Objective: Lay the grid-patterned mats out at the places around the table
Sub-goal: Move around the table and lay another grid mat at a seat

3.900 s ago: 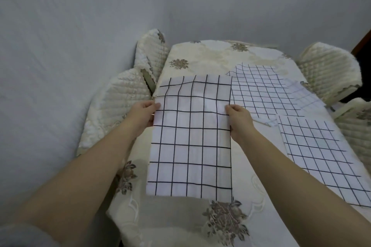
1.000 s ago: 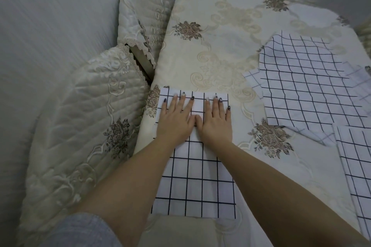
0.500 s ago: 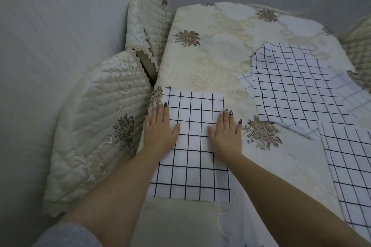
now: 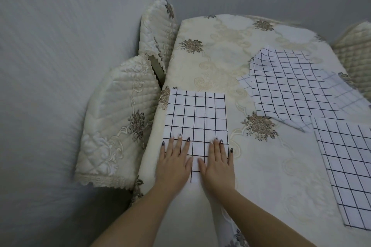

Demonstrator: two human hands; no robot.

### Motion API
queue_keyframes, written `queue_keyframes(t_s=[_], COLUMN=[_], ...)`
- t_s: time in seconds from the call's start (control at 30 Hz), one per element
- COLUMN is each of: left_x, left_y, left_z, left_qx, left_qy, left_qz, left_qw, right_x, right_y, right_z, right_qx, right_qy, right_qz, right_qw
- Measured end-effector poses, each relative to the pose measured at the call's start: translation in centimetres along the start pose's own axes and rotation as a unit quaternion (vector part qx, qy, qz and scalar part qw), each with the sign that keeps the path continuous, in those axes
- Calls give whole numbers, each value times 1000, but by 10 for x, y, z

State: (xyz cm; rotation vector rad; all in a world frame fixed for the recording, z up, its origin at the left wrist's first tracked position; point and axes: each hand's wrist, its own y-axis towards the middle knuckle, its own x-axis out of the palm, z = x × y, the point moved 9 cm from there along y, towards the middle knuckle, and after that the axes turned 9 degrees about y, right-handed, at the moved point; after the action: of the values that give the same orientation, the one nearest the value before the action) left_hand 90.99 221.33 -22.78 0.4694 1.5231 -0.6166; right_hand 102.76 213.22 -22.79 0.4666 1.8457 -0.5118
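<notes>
Head view, hands (image 4: 195,163) flat on mat (image 4: 196,118), lengthwise

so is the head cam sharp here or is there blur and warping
Head view: soft, even light, no glare; the wall streaks with motion blur and both hands, left hand, right hand, look soft; wide-angle warping bows the table edges and mat grid lines.

Head view, steeply down onto table (image 4: 251,176)

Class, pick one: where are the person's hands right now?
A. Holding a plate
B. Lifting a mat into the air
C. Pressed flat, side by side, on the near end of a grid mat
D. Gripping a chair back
C: the left hand and right hand lie palm-down, fingers spread, on the near end of the grid mat.
</notes>
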Motion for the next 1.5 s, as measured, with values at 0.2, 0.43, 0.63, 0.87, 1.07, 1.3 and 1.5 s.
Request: queue_keyframes(t_s=[0.2, 0.43, 0.63, 0.87, 1.07, 1.3, 1.5], left_x=[0, -34, -31, -28, -26, -28, -28], left_y=[-16, -12, -24, -33, -27, -21, -24], left_z=[-28, -70, -105, -94, -98, -108, -105], left_qx=[-44, -194, -323, -312, -305, -304, -295], left_qy=[-17, -408, -438, -362, -331, -323, -330], left_qz=[-15, 33, -44, -64, -62, -56, -69], left_qw=[999, 892, 838, 876, 891, 894, 894], right_x=[-6, -45, -70, -51, -45, -39, -40], right_y=[-15, -6, -13, -20, -27, -30, -31], right_z=[19, 27, 72, 77, 70, 67, 66], right_qx=[37, 74, 236, 248, 250, 254, 254], right_qy=[23, 282, 325, 300, 298, 331, 332], right_qz=[-12, 26, 33, -54, -62, -70, -69], right_qw=[999, 956, 915, 920, 919, 906, 906])
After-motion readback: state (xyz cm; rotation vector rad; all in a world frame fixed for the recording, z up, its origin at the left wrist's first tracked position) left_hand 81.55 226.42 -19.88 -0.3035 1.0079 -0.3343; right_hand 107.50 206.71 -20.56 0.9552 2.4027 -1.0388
